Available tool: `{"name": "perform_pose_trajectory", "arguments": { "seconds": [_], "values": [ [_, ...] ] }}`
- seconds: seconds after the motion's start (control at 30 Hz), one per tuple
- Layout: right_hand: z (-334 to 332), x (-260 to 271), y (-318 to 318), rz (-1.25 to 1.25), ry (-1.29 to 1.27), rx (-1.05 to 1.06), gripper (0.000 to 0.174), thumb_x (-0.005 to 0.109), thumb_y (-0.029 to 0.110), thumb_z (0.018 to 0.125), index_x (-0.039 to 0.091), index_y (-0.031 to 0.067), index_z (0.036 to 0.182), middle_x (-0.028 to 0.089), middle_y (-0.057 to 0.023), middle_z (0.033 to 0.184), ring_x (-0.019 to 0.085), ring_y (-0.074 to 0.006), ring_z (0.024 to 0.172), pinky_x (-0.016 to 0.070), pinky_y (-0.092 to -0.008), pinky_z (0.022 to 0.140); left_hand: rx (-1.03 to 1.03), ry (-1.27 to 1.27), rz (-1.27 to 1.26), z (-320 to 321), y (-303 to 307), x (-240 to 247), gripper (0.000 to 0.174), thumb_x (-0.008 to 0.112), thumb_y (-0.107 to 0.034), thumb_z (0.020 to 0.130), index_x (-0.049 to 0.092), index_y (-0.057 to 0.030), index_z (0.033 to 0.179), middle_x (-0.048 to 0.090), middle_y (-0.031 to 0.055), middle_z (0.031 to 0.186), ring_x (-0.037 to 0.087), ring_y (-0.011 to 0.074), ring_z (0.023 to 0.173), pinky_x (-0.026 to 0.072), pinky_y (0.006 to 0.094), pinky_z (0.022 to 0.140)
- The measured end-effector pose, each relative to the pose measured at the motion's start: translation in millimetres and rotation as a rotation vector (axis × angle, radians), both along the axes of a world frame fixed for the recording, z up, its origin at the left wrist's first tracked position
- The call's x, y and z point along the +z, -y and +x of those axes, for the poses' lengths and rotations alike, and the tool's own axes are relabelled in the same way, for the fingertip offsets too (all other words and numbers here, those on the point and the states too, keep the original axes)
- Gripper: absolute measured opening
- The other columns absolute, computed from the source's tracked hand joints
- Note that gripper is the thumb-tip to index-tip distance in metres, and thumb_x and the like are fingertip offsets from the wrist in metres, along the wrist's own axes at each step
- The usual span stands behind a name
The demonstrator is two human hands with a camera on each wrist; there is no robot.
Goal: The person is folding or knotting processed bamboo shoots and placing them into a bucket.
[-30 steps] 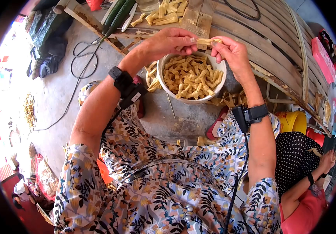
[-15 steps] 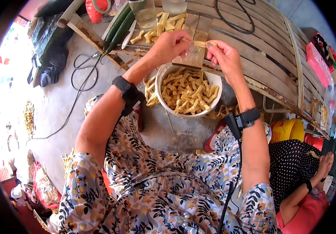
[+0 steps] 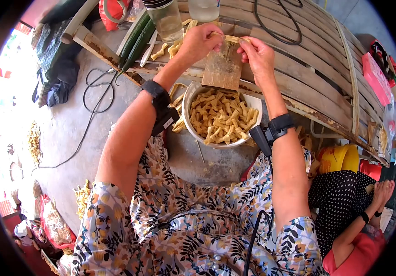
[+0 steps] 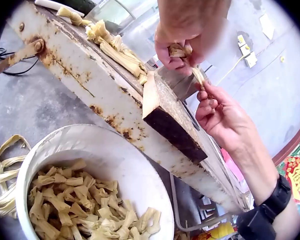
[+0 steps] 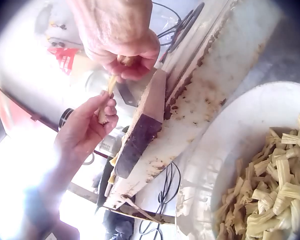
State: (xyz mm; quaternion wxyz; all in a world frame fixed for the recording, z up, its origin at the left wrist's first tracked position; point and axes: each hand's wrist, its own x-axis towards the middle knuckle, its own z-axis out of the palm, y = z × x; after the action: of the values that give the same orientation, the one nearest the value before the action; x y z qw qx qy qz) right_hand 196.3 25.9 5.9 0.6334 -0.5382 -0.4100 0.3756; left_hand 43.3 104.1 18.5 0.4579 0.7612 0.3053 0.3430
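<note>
Looking down past the lap, I'm seeing the white bowl [image 3: 188,108] sitting nearest, heaped with knotted yellow pieces [image 3: 221,115], just below the table [image 3: 308,69] edge. Above it, a wooden block [image 3: 223,69] is overhanging that edge. Over the block, both hands are sharing one pale strip [image 3: 231,39]. The left hand [image 3: 201,42] is pinching one end and the right hand [image 3: 256,56] the other, fingers curled tight. The strip's long axis is running left to right between them, with neither hand nearer. Fingertips are covering its middle in the wrist views, so I'm not making out its shape. Farther off, a glass jar [image 3: 166,20] is standing beside cucumbers [image 3: 136,34].
</note>
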Motion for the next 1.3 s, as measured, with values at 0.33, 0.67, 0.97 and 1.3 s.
{"name": "perform_pose_trajectory", "arguments": {
  "seconds": [0.33, 0.67, 0.97, 1.3],
  "values": [
    [7.1, -31.8, -6.2, -0.002, 0.373, -0.170, 0.015, 0.057, 0.010, 0.078, 0.062, -0.0032, 0.084, 0.057, -0.0027, 0.059, 0.046, -0.0067, 0.048, 0.0358, -0.0198, 0.045, 0.150, -0.139, -0.019, -1.8, -0.6, -24.7, 0.017, 0.055, -0.013, 0.083, 0.057, 0.0004, 0.093, 0.058, 0.0021, 0.072, 0.053, 0.0077, 0.058, 0.0438, 0.0196, 0.056],
    [2.9, 14.1, 89.2, -0.350, 0.002, 0.142, 0.029, 0.053, 0.028, 0.086, 0.060, -0.0002, 0.090, 0.062, -0.0056, 0.070, 0.054, -0.0070, 0.056, 0.0459, -0.0198, 0.052, -0.325, 0.091, -0.820, -47.0, 64.8, -0.4, 0.056, 0.036, -0.049, 0.089, 0.049, 0.0011, 0.110, 0.058, 0.0112, 0.096, 0.057, 0.0152, 0.086, 0.0437, 0.0255, 0.079],
    [-12.3, -56.5, 123.8, -0.412, 0.480, 0.192, 0.035, 0.051, 0.021, 0.086, 0.051, -0.0020, 0.112, 0.060, -0.0125, 0.102, 0.057, -0.0219, 0.094, 0.0471, -0.0291, 0.078, -0.279, -0.342, -0.272, -69.6, 99.1, -63.5, 0.060, 0.036, -0.050, 0.088, 0.046, -0.0005, 0.119, 0.052, 0.0104, 0.116, 0.044, 0.0183, 0.112, 0.0358, 0.0261, 0.090],
    [-28.4, -97.7, 127.0, -0.438, 0.984, 0.598, 0.029, 0.057, 0.014, 0.078, 0.056, 0.0016, 0.103, 0.058, -0.0166, 0.102, 0.056, -0.0294, 0.093, 0.0435, -0.0349, 0.079, -0.191, -0.799, -0.049, -164.3, 35.8, -197.0, 0.019, 0.055, -0.019, 0.074, 0.064, -0.0067, 0.086, 0.063, 0.0109, 0.076, 0.061, 0.0239, 0.072, 0.0479, 0.0342, 0.065]
  ]
}}
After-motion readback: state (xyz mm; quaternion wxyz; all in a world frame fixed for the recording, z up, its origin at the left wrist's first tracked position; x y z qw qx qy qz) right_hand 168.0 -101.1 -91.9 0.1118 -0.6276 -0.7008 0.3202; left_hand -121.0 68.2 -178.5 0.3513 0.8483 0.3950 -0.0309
